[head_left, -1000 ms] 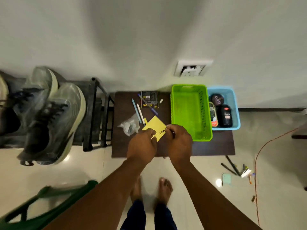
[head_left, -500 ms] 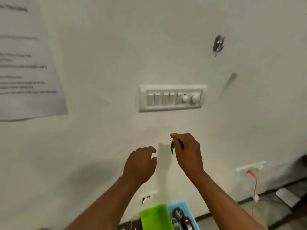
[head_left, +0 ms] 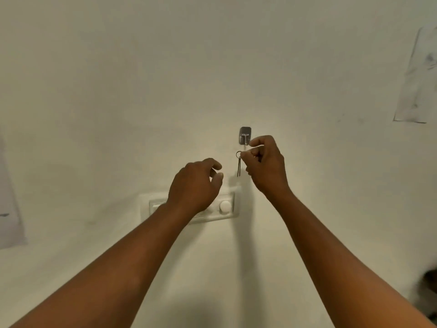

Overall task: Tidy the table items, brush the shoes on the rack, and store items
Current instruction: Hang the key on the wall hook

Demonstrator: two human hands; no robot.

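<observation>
From the head camera I am looking straight at a pale, off-white wall that fills nearly the whole picture. A sheet of paper with faint dark marks hangs at about two o'clock near the right edge, and the edge of another sheet shows at nine o'clock on the left border. At four o'clock, in the bottom right corner, there is something dark and blurred that I cannot make out.

Just above the centre, a small metal hook on a shiny plate is stuck to the wall. Below it, at roughly six o'clock from the hook, sits a white switch panel with a round knob at its right end; most of the panel is hidden behind my left wrist.

My right hand is raised just beside the hook, at its four o'clock, with thumb and fingers pinching a key ring. The keys hang straight down from the ring, just below the hook and apart from it; the ring is not on the hook yet.

My left hand hovers at eight o'clock from the keys, near them but not touching, fingers loosely curled and grasping nothing. Both forearms reach up from the bottom corners.

No container shows in this view.
</observation>
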